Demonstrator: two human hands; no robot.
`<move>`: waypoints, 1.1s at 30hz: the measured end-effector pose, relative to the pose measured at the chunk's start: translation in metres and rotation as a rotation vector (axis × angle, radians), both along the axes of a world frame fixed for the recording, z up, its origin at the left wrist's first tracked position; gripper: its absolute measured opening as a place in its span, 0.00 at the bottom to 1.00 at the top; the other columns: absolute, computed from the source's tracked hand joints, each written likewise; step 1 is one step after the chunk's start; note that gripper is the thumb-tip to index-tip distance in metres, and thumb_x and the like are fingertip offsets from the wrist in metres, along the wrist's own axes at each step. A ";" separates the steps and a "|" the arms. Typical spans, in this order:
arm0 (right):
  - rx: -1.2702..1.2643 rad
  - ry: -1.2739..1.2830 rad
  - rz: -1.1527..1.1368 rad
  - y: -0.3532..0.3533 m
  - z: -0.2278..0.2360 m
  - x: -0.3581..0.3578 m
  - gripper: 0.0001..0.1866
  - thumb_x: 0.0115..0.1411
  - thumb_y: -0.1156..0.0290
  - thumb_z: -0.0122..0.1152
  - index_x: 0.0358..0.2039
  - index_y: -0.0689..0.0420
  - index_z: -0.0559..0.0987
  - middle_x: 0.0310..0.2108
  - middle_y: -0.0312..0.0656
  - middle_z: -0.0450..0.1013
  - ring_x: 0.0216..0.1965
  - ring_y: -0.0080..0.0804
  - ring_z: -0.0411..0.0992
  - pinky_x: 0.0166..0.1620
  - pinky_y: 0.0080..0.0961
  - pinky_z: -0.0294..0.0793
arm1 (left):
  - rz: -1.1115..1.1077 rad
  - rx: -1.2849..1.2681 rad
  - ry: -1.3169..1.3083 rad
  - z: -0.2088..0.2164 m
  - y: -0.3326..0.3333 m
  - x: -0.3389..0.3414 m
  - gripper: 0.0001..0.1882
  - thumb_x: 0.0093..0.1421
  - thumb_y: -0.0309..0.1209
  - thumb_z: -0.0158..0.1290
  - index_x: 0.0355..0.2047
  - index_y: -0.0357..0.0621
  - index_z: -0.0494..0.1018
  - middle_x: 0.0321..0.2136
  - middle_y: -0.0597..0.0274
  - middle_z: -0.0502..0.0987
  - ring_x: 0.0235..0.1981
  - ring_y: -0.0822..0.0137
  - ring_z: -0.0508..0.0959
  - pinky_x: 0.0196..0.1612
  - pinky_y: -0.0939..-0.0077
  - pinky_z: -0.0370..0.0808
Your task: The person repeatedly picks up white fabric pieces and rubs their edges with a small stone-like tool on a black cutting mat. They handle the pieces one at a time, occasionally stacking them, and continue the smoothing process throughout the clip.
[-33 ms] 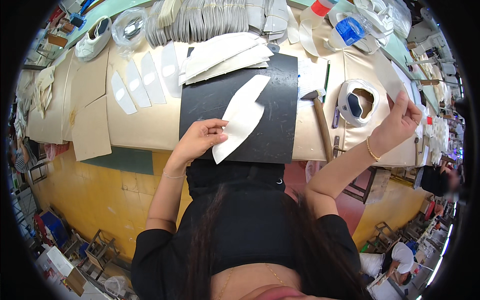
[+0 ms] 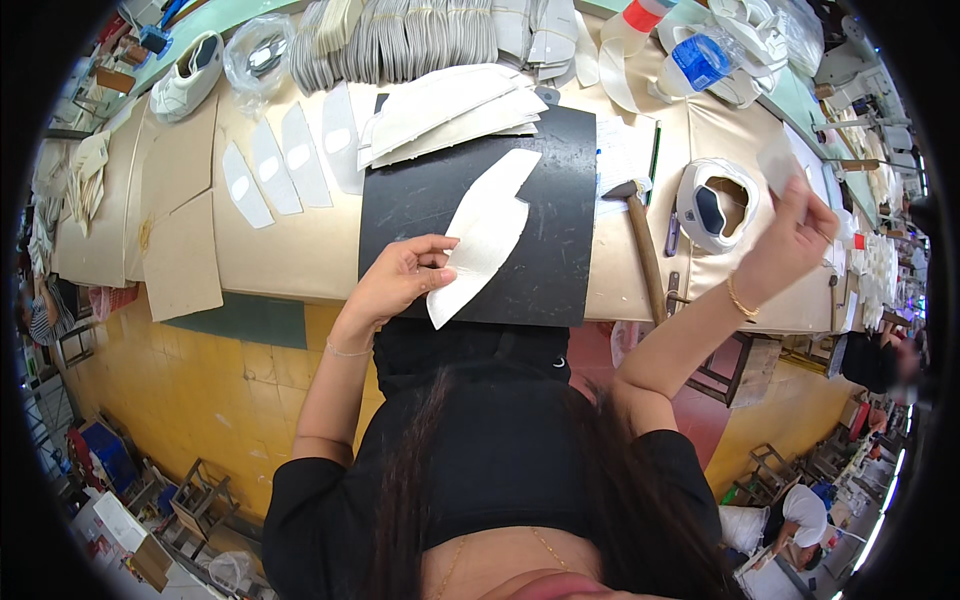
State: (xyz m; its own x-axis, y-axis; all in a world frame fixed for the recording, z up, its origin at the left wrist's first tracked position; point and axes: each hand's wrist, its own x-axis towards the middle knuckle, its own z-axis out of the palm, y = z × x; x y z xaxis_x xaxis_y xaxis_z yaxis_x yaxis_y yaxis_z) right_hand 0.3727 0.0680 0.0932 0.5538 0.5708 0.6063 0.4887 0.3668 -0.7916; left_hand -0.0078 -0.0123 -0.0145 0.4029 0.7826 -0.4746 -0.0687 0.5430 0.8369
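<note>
Over the black board (image 2: pixel 560 220), my left hand (image 2: pixel 405 278) pinches the lower left edge of a long white cut-out piece (image 2: pixel 485 230) between thumb and fingers. The piece has a stepped notch on its right side. At the far right, beyond the white shoe upper (image 2: pixel 692 210), my right hand (image 2: pixel 795 235) is raised with its fingers together on a thin pale piece (image 2: pixel 776 165), blurred and partly hidden by the fingers. A pile of larger white pieces (image 2: pixel 440 110) lies across the board's back edge.
Several grey pieces with white patches (image 2: pixel 297 158) lie in a row left of the board. Bundled grey pieces (image 2: pixel 400 45) line the back. To the right are a hammer (image 2: pixel 645 255), a purple-handled cutter (image 2: pixel 672 232), papers (image 2: pixel 622 150) and a bottle with a blue label (image 2: pixel 697 65). Cardboard (image 2: pixel 185 255) overhangs the left edge.
The pale piece at my right hand has tipped and shows much less of its length. My right hand has shifted slightly left and down. My left hand has barely moved.
</note>
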 end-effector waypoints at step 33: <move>-0.314 0.127 0.876 -0.048 -0.041 -0.160 0.19 0.48 0.72 0.74 0.39 0.56 0.76 0.33 0.36 0.70 0.31 0.22 0.66 0.35 0.19 0.68 | 0.282 0.638 0.126 0.064 -0.004 0.045 0.15 0.58 0.22 0.58 0.46 0.36 0.76 0.30 0.61 0.73 0.30 0.71 0.75 0.35 0.77 0.73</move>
